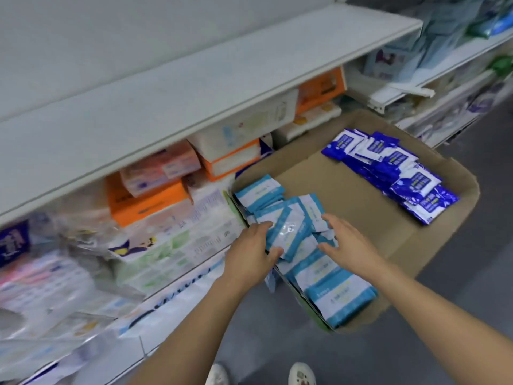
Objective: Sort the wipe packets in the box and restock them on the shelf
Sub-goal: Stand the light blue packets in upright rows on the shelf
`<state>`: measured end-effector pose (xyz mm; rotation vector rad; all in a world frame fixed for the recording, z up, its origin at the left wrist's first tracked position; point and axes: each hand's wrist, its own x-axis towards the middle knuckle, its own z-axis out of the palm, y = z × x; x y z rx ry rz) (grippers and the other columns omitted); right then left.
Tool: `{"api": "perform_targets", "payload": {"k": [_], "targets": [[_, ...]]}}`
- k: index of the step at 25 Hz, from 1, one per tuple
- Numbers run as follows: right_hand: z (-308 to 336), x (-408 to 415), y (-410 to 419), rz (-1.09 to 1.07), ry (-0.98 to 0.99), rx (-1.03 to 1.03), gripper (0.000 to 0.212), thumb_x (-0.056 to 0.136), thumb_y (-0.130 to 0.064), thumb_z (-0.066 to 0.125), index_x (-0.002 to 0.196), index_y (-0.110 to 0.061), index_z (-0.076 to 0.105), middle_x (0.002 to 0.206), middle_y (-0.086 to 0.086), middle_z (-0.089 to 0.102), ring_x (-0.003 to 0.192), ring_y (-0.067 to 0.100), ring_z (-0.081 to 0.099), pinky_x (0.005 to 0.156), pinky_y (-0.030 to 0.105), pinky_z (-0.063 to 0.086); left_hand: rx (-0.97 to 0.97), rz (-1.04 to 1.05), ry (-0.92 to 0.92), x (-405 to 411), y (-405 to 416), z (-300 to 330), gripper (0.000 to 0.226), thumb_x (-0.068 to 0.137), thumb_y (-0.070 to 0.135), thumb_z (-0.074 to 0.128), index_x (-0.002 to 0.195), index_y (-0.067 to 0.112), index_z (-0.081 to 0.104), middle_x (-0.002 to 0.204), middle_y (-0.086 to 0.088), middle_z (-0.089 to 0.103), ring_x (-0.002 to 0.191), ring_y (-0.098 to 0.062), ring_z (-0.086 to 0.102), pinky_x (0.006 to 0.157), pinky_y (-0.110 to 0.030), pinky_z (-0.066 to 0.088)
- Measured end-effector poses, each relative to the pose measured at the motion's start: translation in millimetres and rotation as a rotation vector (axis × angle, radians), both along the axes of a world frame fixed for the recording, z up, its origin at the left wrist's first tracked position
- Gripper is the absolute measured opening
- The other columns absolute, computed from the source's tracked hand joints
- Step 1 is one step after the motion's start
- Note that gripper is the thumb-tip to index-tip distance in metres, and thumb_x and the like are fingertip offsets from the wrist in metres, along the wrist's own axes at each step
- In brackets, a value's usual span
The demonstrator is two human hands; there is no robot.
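1. The cardboard box point(361, 195) sits on the floor beside the shelving, and the sorting looks largely done: light blue wipe packets point(319, 262) crowd its near-left side, dark blue wipe packets point(394, 173) lie heaped along its far-right side, and bare cardboard shows between the 2 groups.

2. The left hand point(251, 252) has its fingers and thumb curled round 1 tilted light blue packet point(290, 232) on top of the pile, gripping its left edge.

3. The right hand point(342, 241) is spread, fingers fairly straight, resting on or just over the light blue pile at the packet's right side. Whether it presses down or only touches, I cannot tell.

4. The step in hand seems to be gathering light blue packets into a bundle, either to square them up or to lift them out.

5. The empty upper shelf point(222, 79) above the stocked tissue packs point(155, 195) looks the likely place for restocking.

6. The next move calls for closing both hands on a tidy stack, since the slick packets lie crooked and may slide apart when lifted.
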<state>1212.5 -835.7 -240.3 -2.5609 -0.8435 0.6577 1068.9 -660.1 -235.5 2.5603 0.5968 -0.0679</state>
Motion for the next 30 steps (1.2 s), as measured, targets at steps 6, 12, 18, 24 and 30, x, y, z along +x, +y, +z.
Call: {"api": "perform_targets", "payload": {"k": [6,12,18,24,30], "targets": [[-64.3,11.1,-33.5,-0.083,0.214,-0.145,0.087,0.082,-0.043,0.071,0.15,-0.018,0.022,0.148,0.005,0.038,0.133,0.024,0.039,0.102,0.038,0.04,0.027,-0.004,0.116,57.4,-14.3,-63.1,0.068,0.094,0.036,0.057,0.149,0.012,0.026,0.146,-0.009,0.036,0.133,-0.026,0.032,0.105,-0.035,0.035],[-93.0,10.7,-28.4,-0.25,0.234,-0.043,0.071,0.069,-0.042,0.081,0.128,-0.02,0.047,0.122,-0.002,0.058,0.114,0.022,0.055,0.095,0.043,0.046,0.2,0.126,0.22,88.6,-22.6,-87.7,0.087,0.082,0.042,0.071,0.148,0.015,0.02,0.132,-0.009,0.044,0.122,-0.028,0.044,0.093,-0.039,0.038],[-89.6,16.4,-30.5,-0.299,0.38,0.157,0.022,0.072,-0.032,0.08,0.076,-0.019,0.062,0.076,-0.005,0.067,0.073,0.017,0.064,0.068,0.037,0.054,-0.272,0.263,0.083,78.8,-13.7,-76.9,0.032,0.09,0.031,0.065,0.115,0.013,0.055,0.114,-0.005,0.062,0.106,-0.023,0.059,0.08,-0.028,0.044],[-11.0,17.5,-8.2,-0.281,0.538,0.472,0.01,0.08,-0.018,0.077,0.082,-0.013,0.068,0.067,-0.006,0.068,0.055,0.008,0.057,0.05,0.022,0.041,-0.549,0.363,-0.17,34.2,-6.9,-20.0,0.022,0.091,0.023,0.065,0.113,0.023,0.063,0.108,0.007,0.07,0.098,-0.011,0.066,0.09,-0.036,0.054],[74.0,-8.3,41.8,-0.054,0.631,0.538,0.016,0.09,-0.025,0.067,0.083,-0.01,0.066,0.07,0.003,0.071,0.056,0.011,0.065,0.044,0.02,0.043,-0.86,0.494,-0.386,-13.9,-1.5,54.3,0.011,0.095,0.025,0.061,0.105,0.025,0.066,0.099,0.006,0.075,0.089,-0.014,0.072,0.081,-0.036,0.059]]}}
